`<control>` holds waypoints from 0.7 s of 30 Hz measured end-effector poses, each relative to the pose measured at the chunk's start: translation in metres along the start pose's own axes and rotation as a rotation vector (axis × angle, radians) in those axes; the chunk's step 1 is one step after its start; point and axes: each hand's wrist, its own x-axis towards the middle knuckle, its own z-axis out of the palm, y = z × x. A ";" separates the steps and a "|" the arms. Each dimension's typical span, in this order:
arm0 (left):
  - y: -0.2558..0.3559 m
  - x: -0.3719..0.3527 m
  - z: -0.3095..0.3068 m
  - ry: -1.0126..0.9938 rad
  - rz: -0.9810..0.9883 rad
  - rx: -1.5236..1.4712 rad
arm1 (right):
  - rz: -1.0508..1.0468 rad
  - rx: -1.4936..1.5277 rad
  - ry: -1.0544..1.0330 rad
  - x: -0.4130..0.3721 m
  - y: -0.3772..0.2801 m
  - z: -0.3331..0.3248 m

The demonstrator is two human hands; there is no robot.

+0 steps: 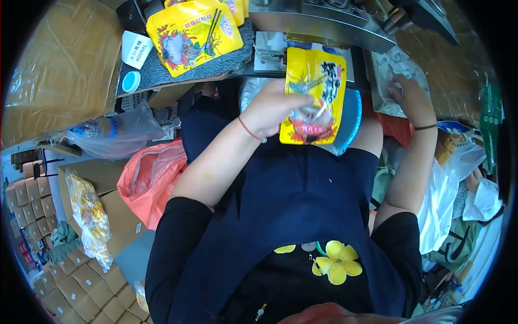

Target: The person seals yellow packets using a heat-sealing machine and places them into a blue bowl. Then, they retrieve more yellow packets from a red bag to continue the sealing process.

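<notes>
My left hand (275, 110) is closed on a yellow printed food pouch (315, 116), thumb across its front. The pouch is upright above my lap, just below the metal machine (324, 24). Behind its lower right edge shows the rim of a blue basin (353, 121). My right hand (413, 100) is at a tray (380, 89) of small white packets (402, 65). Its fingers are bent, with the thumb apart from them, and I see nothing held between them.
More yellow pouches (197, 38) lie on the grey mat (232, 62) at upper left. Beside them are a white labelled cup (136, 49) and a blue-topped cap (131, 82). A red plastic bag (154, 178) hangs at my left. Cardboard boxes (59, 65) flank the bench.
</notes>
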 end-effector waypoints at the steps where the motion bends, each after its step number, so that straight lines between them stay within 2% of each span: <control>1: 0.008 0.003 -0.002 0.007 0.000 -0.022 | -0.043 0.038 -0.011 0.003 -0.003 -0.001; 3: 0.015 0.003 -0.005 -0.007 0.000 -0.030 | -0.134 0.113 -0.023 0.009 -0.011 -0.007; 5: 0.007 0.005 -0.006 0.023 0.067 -0.049 | -0.128 0.120 0.082 0.007 -0.016 -0.001; 6: -0.004 0.016 -0.020 0.105 0.276 0.139 | -0.120 0.125 0.144 0.008 -0.011 0.006; 7: 0.024 0.001 -0.022 0.423 0.285 0.818 | -0.111 0.131 0.198 0.008 -0.011 0.011; 9: 0.045 -0.001 -0.058 0.838 0.847 1.175 | -0.040 0.097 0.238 0.007 -0.020 0.008; 11: 0.067 -0.015 -0.075 1.174 0.911 2.093 | 0.017 0.090 0.299 0.001 -0.026 0.007; 13: 0.053 -0.022 -0.106 0.904 0.858 2.174 | -0.016 0.041 0.461 0.006 -0.020 0.009; 15: 0.043 -0.036 -0.107 0.619 0.865 2.112 | -0.055 0.021 0.681 0.004 -0.021 0.010; 16: 0.042 -0.040 -0.108 0.629 0.910 1.885 | -0.052 0.091 0.690 0.002 -0.024 0.010; 17: 0.043 -0.051 -0.093 0.741 0.844 1.734 | -0.050 0.160 0.703 0.001 -0.029 0.008; 18: 0.046 -0.055 -0.085 0.692 0.771 1.481 | -0.046 0.226 0.721 -0.001 -0.037 0.004; 19: 0.045 -0.056 -0.080 0.638 0.691 1.231 | 0.006 0.479 0.625 -0.007 -0.058 0.003; 20: 0.036 -0.053 -0.073 0.560 0.685 1.096 | -0.092 0.495 0.564 -0.012 -0.077 -0.001; 21: 0.034 -0.055 -0.060 0.495 0.645 1.152 | -0.196 0.601 0.445 -0.015 -0.101 -0.013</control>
